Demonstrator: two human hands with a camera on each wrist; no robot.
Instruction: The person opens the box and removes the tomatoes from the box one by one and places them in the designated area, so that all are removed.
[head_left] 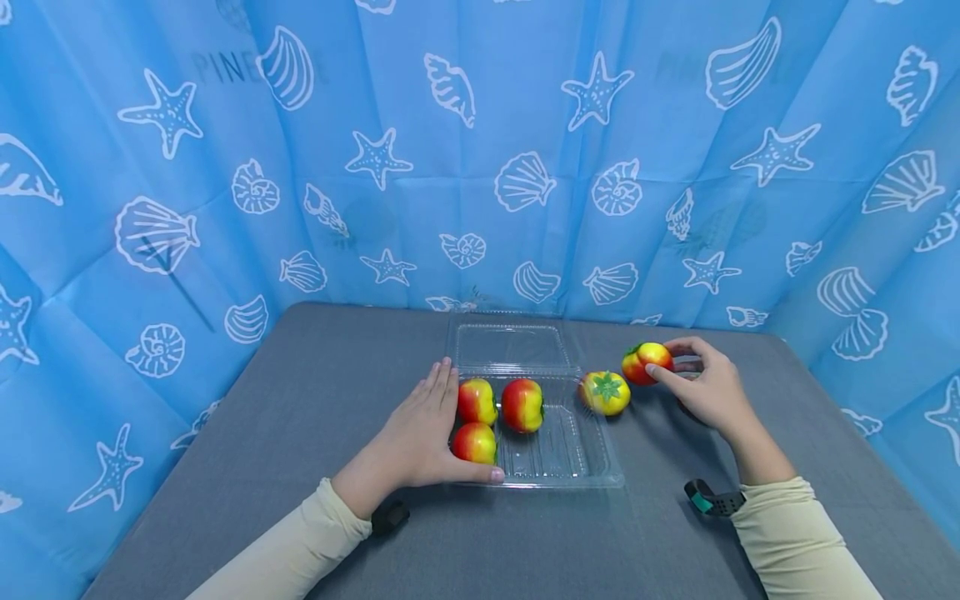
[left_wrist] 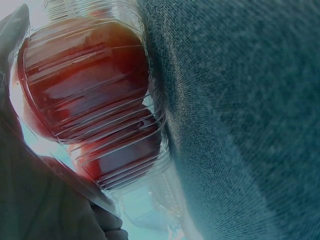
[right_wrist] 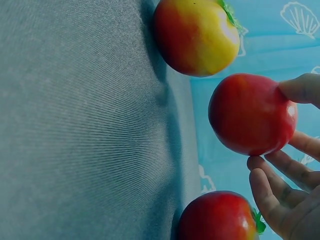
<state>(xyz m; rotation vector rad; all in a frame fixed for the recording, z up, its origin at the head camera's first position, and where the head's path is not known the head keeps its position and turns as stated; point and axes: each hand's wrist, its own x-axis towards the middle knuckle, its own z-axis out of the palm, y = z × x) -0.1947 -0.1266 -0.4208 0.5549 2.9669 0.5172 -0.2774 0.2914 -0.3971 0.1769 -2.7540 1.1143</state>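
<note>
A clear plastic clamshell box [head_left: 558, 450] lies open on the table, its lid folded back. Three red-and-yellow persimmons [head_left: 522, 406] sit inside, toward its left. My left hand [head_left: 420, 433] rests along the box's left side, fingers straight and thumb along the front rim. Through the ribbed wall, the left wrist view shows red persimmons [left_wrist: 90, 80] close to that hand. My right hand [head_left: 705, 383] pinches another persimmon [right_wrist: 252, 114] between thumb and fingers, above the table. A persimmon with a green leafy top [head_left: 604, 393] lies by the box's right side. One more persimmon [right_wrist: 217, 217] lies below the right hand, mostly hidden in the head view.
The clear lid [head_left: 510, 343] lies flat behind the box. Grey cloth covers the table [head_left: 337, 358]. A blue curtain with shell prints [head_left: 465, 200] hangs behind and at both sides. Black straps [head_left: 723, 503] show at the wrists.
</note>
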